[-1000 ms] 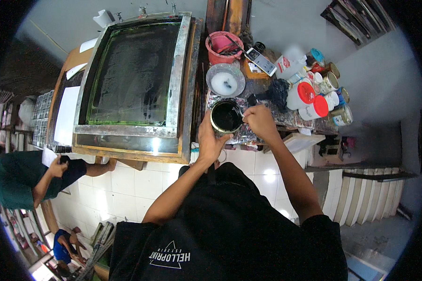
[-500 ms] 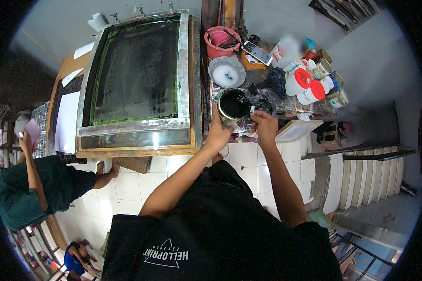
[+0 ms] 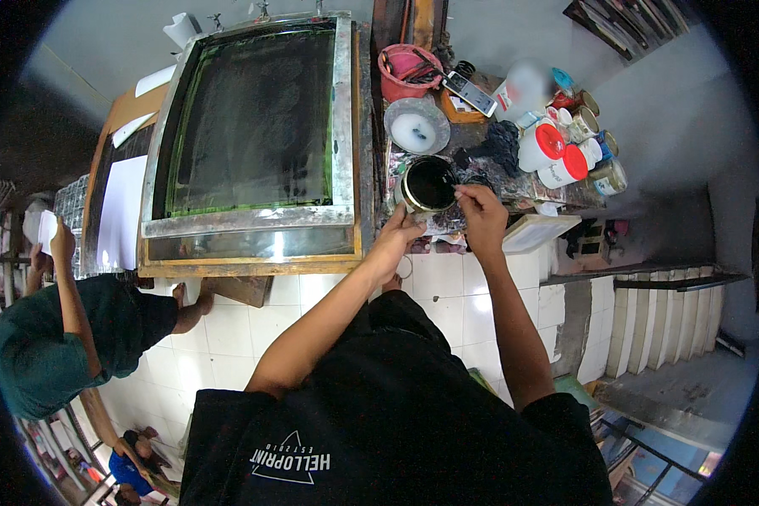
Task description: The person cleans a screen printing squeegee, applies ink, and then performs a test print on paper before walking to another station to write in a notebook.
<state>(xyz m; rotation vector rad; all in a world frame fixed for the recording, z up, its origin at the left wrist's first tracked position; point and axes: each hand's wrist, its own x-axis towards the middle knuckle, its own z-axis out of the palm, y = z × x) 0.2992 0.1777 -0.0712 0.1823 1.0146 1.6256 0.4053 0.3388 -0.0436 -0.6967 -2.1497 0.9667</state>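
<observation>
My left hand (image 3: 394, 240) is wrapped around the near side of a round can (image 3: 428, 184), which holds black ink or paint. The can's open mouth tilts toward me. At its right rim, the fingers of my right hand (image 3: 483, 218) are pinched together. A small light thing shows at those fingertips, too small to name. A dark round lid (image 3: 481, 182) lies partly hidden behind my right hand. Just beyond the can stands a bowl (image 3: 417, 128) with white contents and a dark spot in it.
A framed printing screen (image 3: 253, 126) fills the table on the left. Beyond the can are a pink bucket (image 3: 409, 72), a phone (image 3: 470, 94), a black cloth (image 3: 499, 145) and red-lidded tubs (image 3: 562, 166). A co-worker (image 3: 55, 337) at far left holds a white sheet (image 3: 48, 232).
My right hand has moved closer to the can's rim. The can is tilted a little more in my left hand. The co-worker's two hands now both show at the white sheet.
</observation>
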